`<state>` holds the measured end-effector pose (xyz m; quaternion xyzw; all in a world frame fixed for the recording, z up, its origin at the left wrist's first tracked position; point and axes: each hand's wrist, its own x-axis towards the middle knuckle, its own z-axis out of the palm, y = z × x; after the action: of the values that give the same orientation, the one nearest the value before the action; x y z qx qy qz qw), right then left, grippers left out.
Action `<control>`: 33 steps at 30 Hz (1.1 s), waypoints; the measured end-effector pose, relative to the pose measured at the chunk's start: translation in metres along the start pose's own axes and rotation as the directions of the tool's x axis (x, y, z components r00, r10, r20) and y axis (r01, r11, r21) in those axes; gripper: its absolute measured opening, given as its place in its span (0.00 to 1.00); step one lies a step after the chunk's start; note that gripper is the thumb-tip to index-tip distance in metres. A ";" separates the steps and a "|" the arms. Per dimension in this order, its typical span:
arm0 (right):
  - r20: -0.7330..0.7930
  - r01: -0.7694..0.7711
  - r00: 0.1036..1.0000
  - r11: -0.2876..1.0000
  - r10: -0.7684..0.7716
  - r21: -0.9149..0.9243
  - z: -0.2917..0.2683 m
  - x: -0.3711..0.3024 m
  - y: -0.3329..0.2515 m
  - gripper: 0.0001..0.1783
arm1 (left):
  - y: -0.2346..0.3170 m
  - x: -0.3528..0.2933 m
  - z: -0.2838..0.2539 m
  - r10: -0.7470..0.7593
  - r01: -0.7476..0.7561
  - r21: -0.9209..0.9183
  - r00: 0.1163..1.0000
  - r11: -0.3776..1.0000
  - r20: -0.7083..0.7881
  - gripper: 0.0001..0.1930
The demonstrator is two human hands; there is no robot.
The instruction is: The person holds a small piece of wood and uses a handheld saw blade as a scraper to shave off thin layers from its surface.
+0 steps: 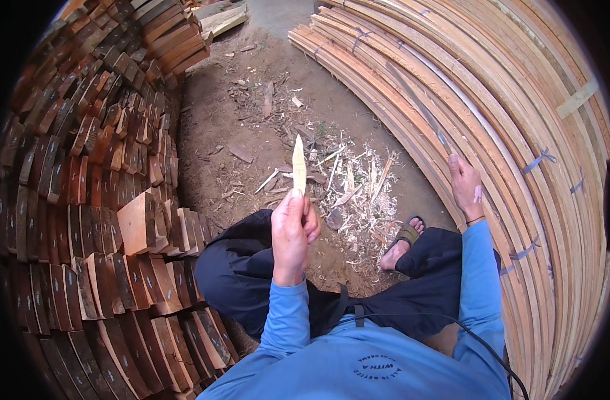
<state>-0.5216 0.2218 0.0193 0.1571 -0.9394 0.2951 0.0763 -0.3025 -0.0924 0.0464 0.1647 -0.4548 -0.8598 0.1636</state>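
Note:
My left hand (pixel 293 230) is closed, thumb uppermost, on the lower end of a pale, flat wooden stick (pixel 299 163). The stick stands upright and its far end is cut to a point. Out to the right, my right hand (pixel 464 185) is wrapped round the grip of a machete (pixel 411 95), and the fingers cover that grip. Its long, narrow grey blade slants away up and to the left, in front of the bundled timber strips. The stick and the blade are well apart.
Stacked wooden boards (pixel 135 223) rise on the left, ends facing me. Long timber strips (pixel 518 143), bound with blue ties (pixel 539 160), line the right side. Wood shavings (pixel 365 190) litter the dirt ground (pixel 215 120) between them. My sandalled foot (pixel 401 245) stands beside the shavings.

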 end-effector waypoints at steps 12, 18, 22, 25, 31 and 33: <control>0.290 0.256 0.897 0.928 -0.332 0.271 -0.004 -0.026 -0.099 0.32 | -0.016 0.001 0.036 -0.116 0.124 -0.048 0.983 0.991 0.140 0.18; 0.388 0.258 0.855 0.931 -0.345 0.259 0.005 -0.038 -0.103 0.31 | -0.014 0.002 0.035 -0.157 0.181 -0.161 0.976 0.970 0.150 0.19; 0.415 0.285 0.835 0.929 -0.362 0.236 0.013 -0.044 -0.104 0.31 | -0.012 0.001 0.034 -0.182 0.207 -0.214 0.974 0.955 0.131 0.18; 0.371 0.313 0.857 0.933 -0.358 0.176 0.019 -0.047 -0.103 0.30 | -0.013 0.002 0.030 -0.253 0.295 -0.283 0.951 0.913 0.175 0.17; 0.225 0.414 0.876 0.905 -0.426 0.102 0.036 -0.044 -0.093 0.31 | -0.018 0.001 0.031 -0.349 0.402 -0.450 0.916 0.798 0.199 0.16; 0.225 0.369 0.902 0.929 -0.368 0.040 0.046 -0.043 -0.087 0.33 | -0.020 0.003 0.032 -0.352 0.409 -0.494 0.913 0.767 0.208 0.17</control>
<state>-0.4541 0.1384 0.0179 0.3646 -0.8957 0.2537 0.0224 -0.3214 -0.0594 0.0461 0.1574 -0.1660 -0.9735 0.0011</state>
